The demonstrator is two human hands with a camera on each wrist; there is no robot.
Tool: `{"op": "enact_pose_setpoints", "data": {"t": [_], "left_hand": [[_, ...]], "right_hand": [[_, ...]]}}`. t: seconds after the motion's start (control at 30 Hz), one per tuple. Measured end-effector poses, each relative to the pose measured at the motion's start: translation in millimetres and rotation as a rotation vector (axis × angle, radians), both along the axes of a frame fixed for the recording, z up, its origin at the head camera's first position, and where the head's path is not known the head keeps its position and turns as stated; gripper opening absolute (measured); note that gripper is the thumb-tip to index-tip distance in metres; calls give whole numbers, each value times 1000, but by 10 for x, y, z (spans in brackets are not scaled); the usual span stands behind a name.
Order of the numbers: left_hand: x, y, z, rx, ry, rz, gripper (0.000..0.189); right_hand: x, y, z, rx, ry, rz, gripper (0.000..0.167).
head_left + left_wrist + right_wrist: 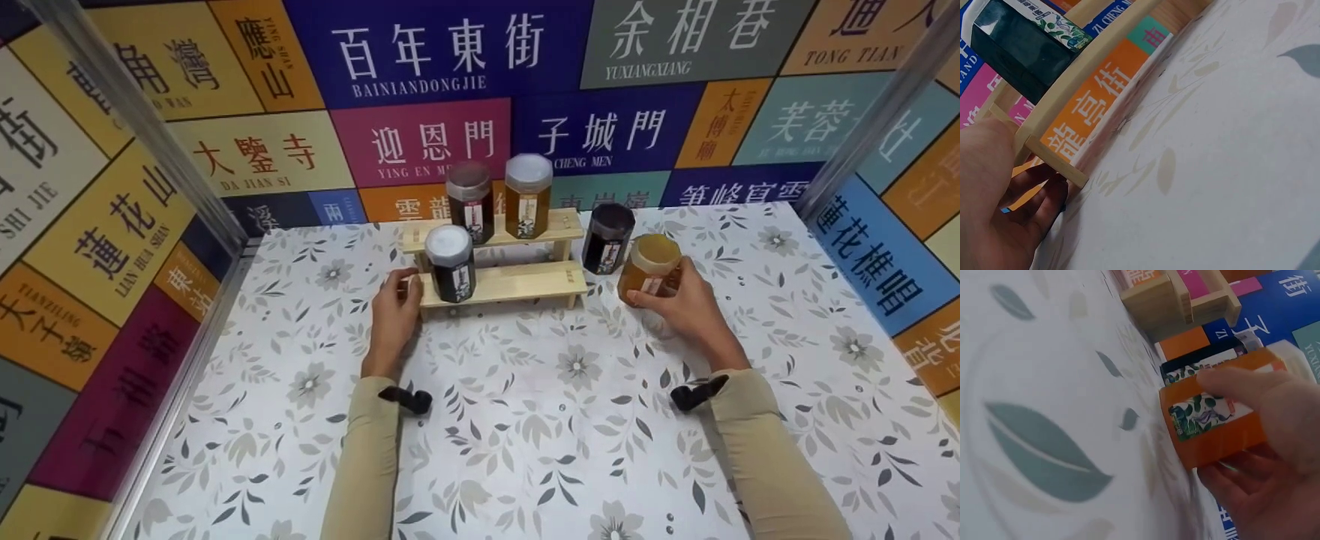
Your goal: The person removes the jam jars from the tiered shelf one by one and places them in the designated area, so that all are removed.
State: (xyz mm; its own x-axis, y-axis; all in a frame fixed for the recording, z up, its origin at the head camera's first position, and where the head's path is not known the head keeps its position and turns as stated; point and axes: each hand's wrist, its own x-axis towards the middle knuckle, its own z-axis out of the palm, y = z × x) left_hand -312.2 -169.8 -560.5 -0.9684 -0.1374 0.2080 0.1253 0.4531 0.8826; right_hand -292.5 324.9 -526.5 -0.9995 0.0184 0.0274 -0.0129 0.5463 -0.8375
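A two-step wooden rack (517,286) stands on the table, and my left hand (395,311) holds the left end of its lower step. In the left wrist view the fingers (1053,194) curl beside the rack's leg (1057,160). On the lower step sits a dark jar with a white lid (453,271). The upper step bears a dark reddish jar (470,206) and an amber jar with a white lid (528,202). My right hand (690,300) grips another amber jar (1207,424), thumb across its near side, just right of a dark jar (607,240) on the table.
A white table cover (495,420) with grey leaves and flowers lies under everything. Behind the rack rises a wall of coloured panels with Chinese lettering (442,56). Metal posts (862,97) stand at both sides, with more lettered panels (97,255) beyond.
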Motion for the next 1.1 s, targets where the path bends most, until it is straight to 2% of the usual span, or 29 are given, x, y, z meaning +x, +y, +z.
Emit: {"op": "enact_pose_setpoints", "data": {"t": [0.17,0.33,0.67,0.83,1.1], "left_hand": [[-13,0,8,3,-7,2,36],[-12,-6,20,5,-4,7,36],[17,12,20,-10,23,5,33],[14,24,13,-15,25,17,32],[-4,16,1,-16,32,19,32]], "right_hand": [[-108,42,-5,33,-24,-63,96],[-282,47,-10,35,-44,-85,94],[-573,116,-42,11,-100,-31,95],[-632,116,-80,-7,-107,-37,95],[-622,87,-117,17,-50,-41,90]]}}
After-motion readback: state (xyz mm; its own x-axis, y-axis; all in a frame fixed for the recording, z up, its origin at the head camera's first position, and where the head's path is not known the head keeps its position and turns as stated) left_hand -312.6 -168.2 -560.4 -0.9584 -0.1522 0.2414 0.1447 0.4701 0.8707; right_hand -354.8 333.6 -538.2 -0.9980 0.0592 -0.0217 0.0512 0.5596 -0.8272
